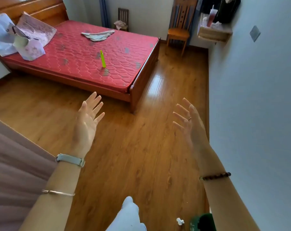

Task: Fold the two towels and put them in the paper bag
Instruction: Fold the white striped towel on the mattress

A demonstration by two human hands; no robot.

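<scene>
Left hand (88, 119) and right hand (189, 120): both empty, fingers spread, held apart above the wooden floor (133, 164). Beyond them, the red mattress (84, 64) bears a crumpled towel (98, 36) near its far edge and the paper bag (32, 48) at the headboard end, well apart.

Glossy wooden floor (133, 155) stretched ahead of me, catching a bright streak of light at twelve o'clock. At eleven o'clock stood a wooden bed (142, 75) with a red quilted mattress (84, 64) and a tall headboard (33, 7). A wooden chair (179, 33) stood at one o'clock, near a wall shelf (214, 35). A pale wall (258, 105) rose at three o'clock.
</scene>
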